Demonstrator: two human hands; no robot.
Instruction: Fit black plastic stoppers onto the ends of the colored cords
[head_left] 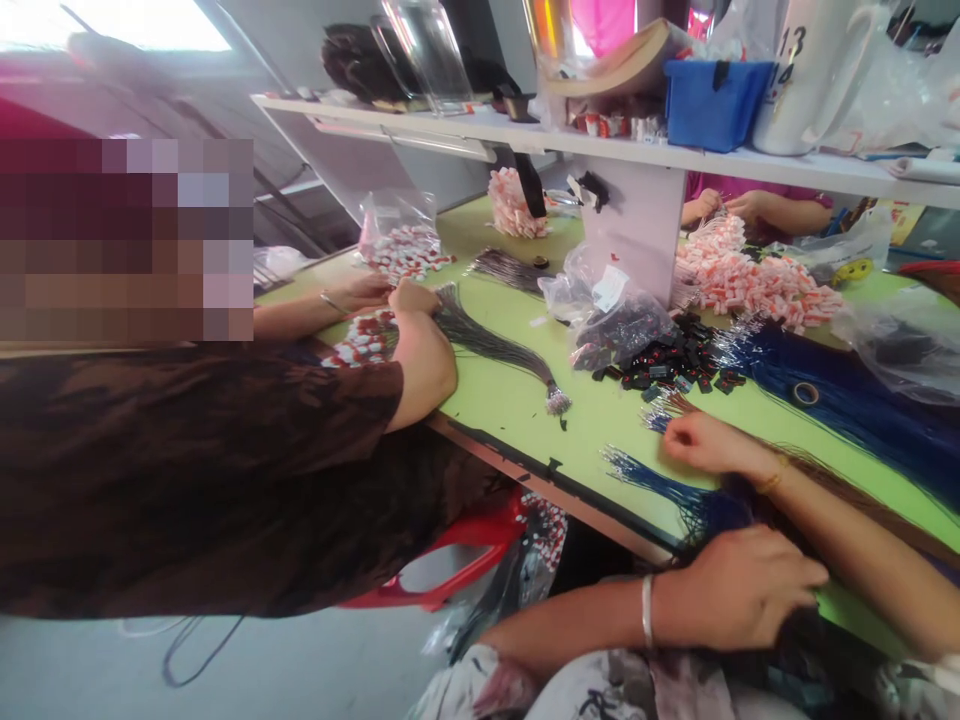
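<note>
Nearest, the left hand point(739, 590) rests curled, fingers closed over the blue wire bundle point(675, 490) at the bench point(525, 410) edge; the right hand point(705, 442) pinches strand tips just beyond. Sorting looks underway; next needs one strand separated cleanly.

A lime-green table point(517, 400) with a dark edge strip is seen. Blue wires point(847, 400) are spread on it, and a dark grey bundle of wires point(487, 345) beside them. Small black parts point(664, 365) are heaped near white pieces marked with red point(757, 285). A silver bangle point(647, 612) is worn on the left hand point(739, 590) and a gold one on the right hand point(705, 445). A dark brown sleeve point(225, 470) is worn by a neighbour above a red stool point(457, 560). A blue box point(712, 100) is kept on the white shelf point(525, 135).
</note>
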